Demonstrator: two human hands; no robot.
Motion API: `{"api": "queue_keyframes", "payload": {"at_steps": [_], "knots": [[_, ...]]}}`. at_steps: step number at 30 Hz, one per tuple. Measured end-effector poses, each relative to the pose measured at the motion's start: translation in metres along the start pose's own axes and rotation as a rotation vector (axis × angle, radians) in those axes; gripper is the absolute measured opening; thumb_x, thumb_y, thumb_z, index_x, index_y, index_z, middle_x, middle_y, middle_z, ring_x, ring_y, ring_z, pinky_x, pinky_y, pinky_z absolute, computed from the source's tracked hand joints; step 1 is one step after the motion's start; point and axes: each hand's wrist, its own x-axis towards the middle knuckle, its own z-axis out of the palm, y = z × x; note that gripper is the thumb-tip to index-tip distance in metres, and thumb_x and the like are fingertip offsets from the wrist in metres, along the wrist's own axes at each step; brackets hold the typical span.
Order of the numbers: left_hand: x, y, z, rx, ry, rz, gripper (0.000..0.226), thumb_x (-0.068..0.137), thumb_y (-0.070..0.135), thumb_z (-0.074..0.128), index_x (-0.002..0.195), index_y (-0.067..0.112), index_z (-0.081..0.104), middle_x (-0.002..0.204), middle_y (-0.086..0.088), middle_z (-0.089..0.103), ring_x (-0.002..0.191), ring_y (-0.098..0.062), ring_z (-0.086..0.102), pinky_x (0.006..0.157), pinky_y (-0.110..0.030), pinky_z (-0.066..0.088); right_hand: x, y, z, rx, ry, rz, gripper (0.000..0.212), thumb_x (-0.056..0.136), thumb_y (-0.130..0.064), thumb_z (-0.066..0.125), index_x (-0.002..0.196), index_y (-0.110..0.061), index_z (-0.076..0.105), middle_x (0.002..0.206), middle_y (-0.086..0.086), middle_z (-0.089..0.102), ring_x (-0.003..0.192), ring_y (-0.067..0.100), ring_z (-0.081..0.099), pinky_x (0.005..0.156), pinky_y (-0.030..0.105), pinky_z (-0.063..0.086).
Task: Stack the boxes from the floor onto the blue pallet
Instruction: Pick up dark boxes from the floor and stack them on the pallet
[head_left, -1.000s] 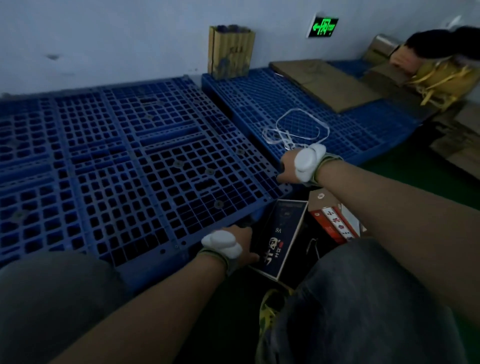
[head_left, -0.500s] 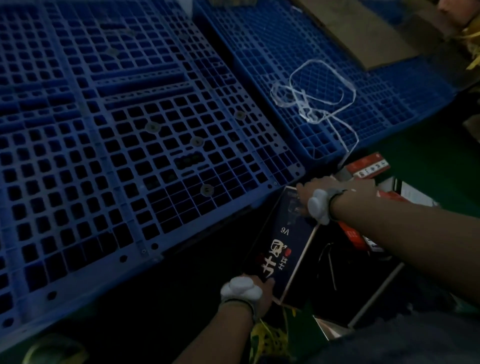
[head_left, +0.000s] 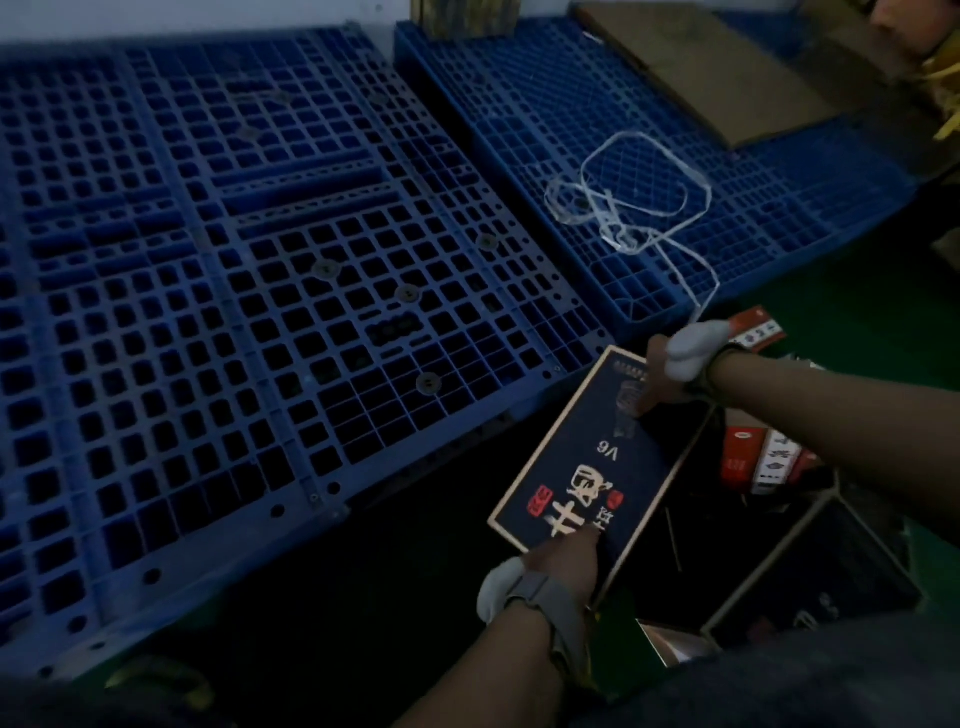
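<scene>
A dark blue box (head_left: 587, 467) with a gold border and white lettering is held tilted just off the near right corner of the big blue pallet (head_left: 218, 312). My left hand (head_left: 563, 561) grips its near end and my right hand (head_left: 657, 379) grips its far end. More boxes sit on the floor to the right: a red and white one (head_left: 758, 462), a dark one with gold edges (head_left: 810, 571), and a red one (head_left: 756, 330) behind my right wrist.
A second blue pallet (head_left: 597, 156) lies behind and to the right, with a loop of white strapping (head_left: 634, 197) and flat cardboard (head_left: 727, 73) on it. A brown carton (head_left: 467, 15) stands against the wall. The floor (head_left: 857, 322) is green.
The view has tipped down and closer. The dark blue box has lifted and tilted up between my hands, which were at its ends on the floor.
</scene>
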Motion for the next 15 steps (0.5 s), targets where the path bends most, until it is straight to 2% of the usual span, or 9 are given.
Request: {"api": "queue_keyframes", "payload": {"at_steps": [2, 3, 6, 9, 11, 12, 13, 14, 15], "knots": [[-0.019, 0.015, -0.001, 0.061, 0.04, 0.121, 0.047, 0.085, 0.041, 0.065, 0.12, 0.011, 0.059, 0.119, -0.007, 0.066, 0.11, -0.031, 0.062, 0.101, -0.038, 0.051, -0.02, 0.011, -0.029, 0.052, 0.008, 0.007, 0.049, 0.08, -0.065, 0.064, 0.099, -0.02, 0.066, 0.102, 0.004, 0.066, 0.092, 0.028, 0.062, 0.087, 0.039, 0.04], [-0.029, 0.023, -0.004, 0.097, 0.066, 0.178, 0.055, 0.086, 0.043, 0.064, 0.127, 0.009, 0.055, 0.13, -0.007, 0.062, 0.118, -0.031, 0.058, 0.106, -0.037, 0.047, -0.033, 0.015, -0.038, 0.095, 0.02, 0.026, 0.052, 0.078, -0.066, 0.065, 0.1, -0.018, 0.065, 0.103, 0.007, 0.066, 0.096, 0.03, 0.061, 0.092, 0.042, 0.043], [-0.056, 0.055, -0.028, 0.209, 0.213, 0.252, 0.077, 0.085, 0.042, 0.064, 0.143, 0.001, 0.036, 0.145, -0.013, 0.049, 0.131, -0.034, 0.049, 0.112, -0.037, 0.039, -0.059, 0.013, -0.063, 0.244, 0.121, 0.01, 0.045, 0.069, -0.058, 0.077, 0.066, -0.021, 0.051, 0.068, -0.001, 0.051, 0.064, 0.02, 0.05, 0.077, 0.039, 0.042], [-0.106, 0.096, -0.078, 0.324, 0.377, 0.42, 0.08, 0.088, 0.034, 0.066, 0.147, -0.003, 0.028, 0.149, -0.023, 0.042, 0.136, -0.038, 0.044, 0.113, -0.043, 0.038, -0.09, -0.015, -0.079, 0.478, 0.215, -0.042, 0.044, 0.068, -0.051, 0.081, 0.07, -0.015, 0.055, 0.066, -0.005, 0.047, 0.056, 0.01, 0.044, 0.063, 0.031, 0.042], [-0.132, 0.129, -0.12, 0.348, 0.447, 0.49, 0.082, 0.092, 0.033, 0.064, 0.15, -0.002, 0.019, 0.151, -0.024, 0.038, 0.137, -0.039, 0.042, 0.113, -0.045, 0.037, -0.105, -0.052, -0.098, 0.608, 0.132, -0.12, 0.025, 0.086, -0.039, 0.07, 0.098, -0.018, 0.063, 0.07, -0.012, 0.038, 0.054, 0.002, 0.047, 0.062, 0.024, 0.045], [-0.14, 0.144, -0.141, 0.358, 0.45, 0.51, 0.085, 0.093, 0.035, 0.063, 0.152, 0.0, 0.012, 0.152, -0.023, 0.036, 0.137, -0.04, 0.042, 0.112, -0.047, 0.037, -0.105, -0.07, -0.101, 0.726, 0.079, -0.135, 0.011, 0.096, -0.033, 0.06, 0.105, -0.028, 0.06, 0.072, -0.013, 0.033, 0.053, 0.0, 0.048, 0.055, 0.022, 0.045], [-0.145, 0.157, -0.16, 0.377, 0.463, 0.522, 0.087, 0.095, 0.036, 0.061, 0.154, 0.002, 0.006, 0.153, -0.023, 0.035, 0.136, -0.042, 0.042, 0.11, -0.049, 0.039, -0.104, -0.09, -0.103, 0.746, 0.03, -0.142, 0.007, 0.098, -0.034, 0.056, 0.095, -0.028, 0.059, 0.071, -0.012, 0.035, 0.056, 0.005, 0.051, 0.048, 0.025, 0.045], [-0.148, 0.171, -0.181, 0.408, 0.494, 0.542, 0.087, 0.095, 0.035, 0.06, 0.154, 0.005, 0.003, 0.151, -0.024, 0.038, 0.133, -0.043, 0.045, 0.104, -0.048, 0.043, -0.101, -0.108, -0.106, 0.743, -0.04, -0.169, 0.02, 0.095, -0.037, 0.061, 0.087, -0.019, 0.057, 0.07, -0.005, 0.045, 0.06, 0.014, 0.055, 0.044, 0.029, 0.046], [-0.149, 0.179, -0.193, 0.442, 0.534, 0.551, 0.085, 0.095, 0.033, 0.06, 0.155, 0.007, 0.004, 0.145, -0.025, 0.044, 0.125, -0.044, 0.051, 0.094, -0.047, 0.047, -0.101, -0.116, -0.101, 0.891, -0.109, -0.138, 0.03, 0.09, -0.037, 0.067, 0.091, -0.009, 0.056, 0.069, 0.004, 0.058, 0.061, 0.023, 0.061, 0.041, 0.031, 0.048]]}}
